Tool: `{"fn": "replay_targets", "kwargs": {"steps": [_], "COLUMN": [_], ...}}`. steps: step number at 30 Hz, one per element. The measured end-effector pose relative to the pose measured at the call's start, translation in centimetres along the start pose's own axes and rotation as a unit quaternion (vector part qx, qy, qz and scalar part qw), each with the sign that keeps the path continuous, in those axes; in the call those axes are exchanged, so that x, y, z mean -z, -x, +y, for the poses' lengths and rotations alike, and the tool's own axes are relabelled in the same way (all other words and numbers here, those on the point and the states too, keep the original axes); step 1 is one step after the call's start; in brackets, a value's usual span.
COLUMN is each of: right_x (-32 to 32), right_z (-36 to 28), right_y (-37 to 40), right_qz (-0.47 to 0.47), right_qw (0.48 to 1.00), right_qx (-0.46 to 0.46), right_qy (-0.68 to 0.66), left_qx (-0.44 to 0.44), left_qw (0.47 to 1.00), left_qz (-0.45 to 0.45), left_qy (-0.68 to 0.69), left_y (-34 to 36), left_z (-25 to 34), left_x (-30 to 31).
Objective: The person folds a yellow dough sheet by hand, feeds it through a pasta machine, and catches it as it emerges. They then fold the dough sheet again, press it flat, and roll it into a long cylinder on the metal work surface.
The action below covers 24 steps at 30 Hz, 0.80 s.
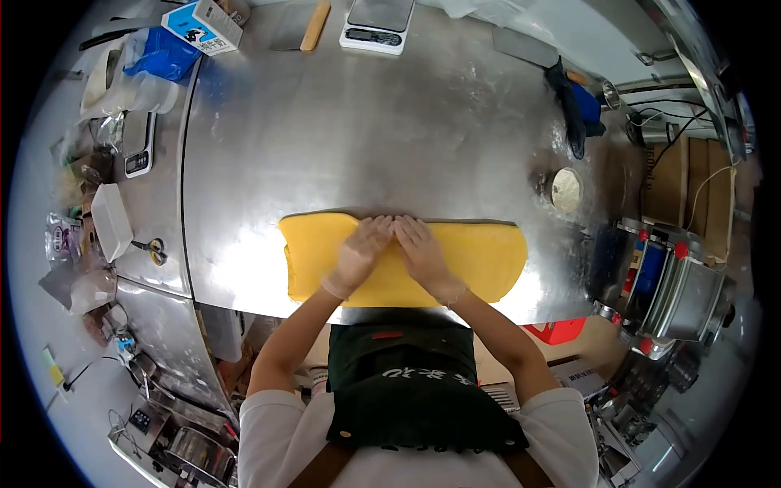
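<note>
A wide sheet of yellow dough (480, 260) lies flat along the front edge of the steel table, its left end ragged and its right end rounded. My left hand (364, 250) and my right hand (421, 254), both in thin clear gloves, rest on the middle of the sheet. Their fingers stretch toward its far edge, and the fingertips nearly meet there. Both palms face down on the dough. Whether the fingertips press on the edge or curl over it is hard to make out.
A round container of pale powder (567, 191) stands to the right. At the back are a white digital scale (376, 37), a wooden-handled scraper (316, 26) and a metal blade (525, 46). Scissors (153, 250) and a white tray (111, 221) lie left. A roller machine (671, 285) stands right.
</note>
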State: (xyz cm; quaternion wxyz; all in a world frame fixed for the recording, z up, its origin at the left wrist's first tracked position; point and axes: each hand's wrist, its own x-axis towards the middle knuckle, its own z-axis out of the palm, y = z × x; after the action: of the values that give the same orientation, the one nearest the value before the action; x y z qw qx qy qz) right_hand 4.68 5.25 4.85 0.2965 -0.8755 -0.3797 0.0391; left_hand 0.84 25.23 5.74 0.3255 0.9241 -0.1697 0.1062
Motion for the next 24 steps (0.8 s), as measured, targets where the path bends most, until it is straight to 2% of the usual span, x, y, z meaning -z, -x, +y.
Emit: {"fn": "replay_targets", "kwargs": {"steps": [2, 6, 10, 12, 14, 16, 18, 21, 24], "right_x": [-1.1, -2.0, 0.3, 0.9, -2.1, -4.1, -5.1, -4.9, -6.0], "right_z": [-0.6, -0.2, -1.1, -3.0, -4.1, -4.5, -4.5, -5.8, -6.5], "right_y": [1.2, 2.0, -1.3, -4.3, -6.9, -7.6, -7.4, -4.5, -3.1], "right_qz": [-0.005, -0.015, -0.032, -0.042, -0.033, -0.051, -0.1, -0.014, 0.002], "right_qw": [1.0, 0.997, 0.996, 0.993, 0.995, 0.988, 0.977, 1.0, 0.996], "right_qx": [0.004, 0.016, -0.025, -0.089, -0.089, -0.102, -0.128, 0.012, 0.044], "right_qy": [0.025, 0.079, 0.083, 0.066, -0.038, -0.107, -0.135, 0.006, 0.08], "left_qx": [-0.004, 0.005, 0.058, 0.094, 0.017, -0.002, 0.039, 0.003, -0.023], "left_qw": [1.0, 0.99, 0.992, 0.988, 0.995, 0.995, 0.995, 0.999, 0.998], "left_qz": [0.007, -0.082, -0.091, -0.067, -0.076, -0.077, -0.067, -0.032, -0.031], "left_qy": [-0.016, -0.111, 0.06, 0.102, -0.056, -0.069, 0.068, 0.007, -0.046], "left_y": [1.5, 1.9, 0.5, -0.5, -0.9, 0.0, 1.9, 5.0, 6.6], "left_z": [0.3, 1.3, -2.1, -5.0, -7.4, -8.4, -8.9, -7.0, -5.6], "left_x": [-0.7, -0.9, 1.1, 5.7, 7.0, 7.0, 5.5, 5.2, 4.9]}}
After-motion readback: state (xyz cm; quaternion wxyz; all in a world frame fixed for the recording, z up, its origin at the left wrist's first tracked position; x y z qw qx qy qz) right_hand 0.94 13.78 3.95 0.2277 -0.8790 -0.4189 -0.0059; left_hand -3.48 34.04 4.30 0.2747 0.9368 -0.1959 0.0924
